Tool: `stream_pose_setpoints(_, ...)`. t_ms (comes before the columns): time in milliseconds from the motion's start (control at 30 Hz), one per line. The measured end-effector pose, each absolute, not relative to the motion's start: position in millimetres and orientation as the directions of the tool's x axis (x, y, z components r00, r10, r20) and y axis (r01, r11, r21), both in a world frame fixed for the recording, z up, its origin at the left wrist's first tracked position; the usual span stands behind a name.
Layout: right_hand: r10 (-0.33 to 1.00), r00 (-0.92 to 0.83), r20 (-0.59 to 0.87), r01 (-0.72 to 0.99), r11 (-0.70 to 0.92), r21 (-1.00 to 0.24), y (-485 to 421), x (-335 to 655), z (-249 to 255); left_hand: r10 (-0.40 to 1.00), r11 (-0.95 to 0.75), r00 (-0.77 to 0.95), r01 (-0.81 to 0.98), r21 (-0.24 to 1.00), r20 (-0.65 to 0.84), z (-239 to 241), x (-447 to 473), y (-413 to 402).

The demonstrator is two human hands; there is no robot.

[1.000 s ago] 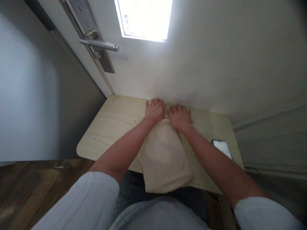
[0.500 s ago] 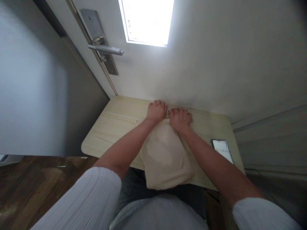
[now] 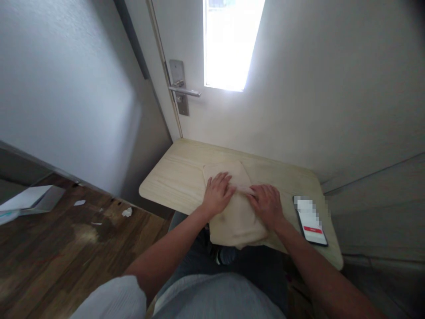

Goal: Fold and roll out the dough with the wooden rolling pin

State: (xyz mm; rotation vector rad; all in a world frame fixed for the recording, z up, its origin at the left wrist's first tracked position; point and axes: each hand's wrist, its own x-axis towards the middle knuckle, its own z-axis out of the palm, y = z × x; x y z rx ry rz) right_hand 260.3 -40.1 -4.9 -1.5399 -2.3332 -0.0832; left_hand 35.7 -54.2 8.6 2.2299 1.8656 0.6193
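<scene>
A beige cloth (image 3: 232, 221) lies on the small wooden table (image 3: 172, 173), its front end reaching over the near edge. My left hand (image 3: 217, 195) rests on the cloth's left side with its fingers stretched out flat and its thumb pointing toward the middle. On the other side, my right hand (image 3: 267, 204) has its fingers curled and thumb pressed against a raised fold in the cloth. That fold runs across the gap between both hands.
A smartphone (image 3: 310, 221) with a lit screen lies on the table's right side. Behind the table stands a white door with a metal handle (image 3: 186, 91) and a bright window pane (image 3: 229, 44). Paper scraps (image 3: 126, 212) and a white box-like thing (image 3: 36, 199) are on the wooden floor.
Both hands have come back toward me from the table's far edge onto the cloth. A fold now rises between them, and the far end of the cloth is uncovered. The view has shifted left.
</scene>
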Motion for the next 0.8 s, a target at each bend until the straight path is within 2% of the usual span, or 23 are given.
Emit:
stream_pose_setpoints(67,0.909,-0.283,0.307,0.932,0.336,-0.137,-31,271,-7,0.968,-0.051,-0.060,0.903,0.427,0.243,7,13,-52)
stream_pose_setpoints(133,0.949,-0.148,0.279,0.973,0.191,-0.133,-19,281,-9,0.941,0.132,-0.257,0.878,0.460,0.221,5,-11,-44)
stream_pose_setpoints(200,0.973,-0.037,0.228,0.990,0.067,-0.121,-8,289,-9,0.922,0.279,-0.373,0.825,0.492,0.101,5,-31,-31)
stream_pose_setpoints(267,0.983,0.032,0.181,0.994,-0.011,-0.113,2,292,-6,0.921,0.339,-0.388,0.785,0.518,-0.015,5,-45,-16)
stream_pose_setpoints(367,0.978,0.113,0.175,0.987,-0.091,-0.131,16,280,5,0.931,0.340,-0.355,0.755,0.560,-0.086,5,-53,5)
stream_pose_setpoints(433,0.977,0.135,0.163,0.976,-0.102,-0.193,28,264,13,0.925,0.360,-0.357,0.722,0.591,-0.127,2,-54,16)
stream_pose_setpoints(533,0.999,0.041,0.013,0.948,-0.035,-0.315,50,234,20,0.914,0.386,-0.366,0.661,0.644,-0.172,-5,-54,28)
stream_pose_setpoints(633,0.996,-0.022,-0.089,0.935,-0.011,-0.355,74,211,17,0.917,0.360,-0.366,0.596,0.718,-0.156,-10,-52,35)
stream_pose_setpoints(800,0.983,-0.039,-0.180,0.924,-0.033,-0.381,98,202,12,0.940,0.222,-0.337,0.470,0.854,-0.058,-7,-38,43)
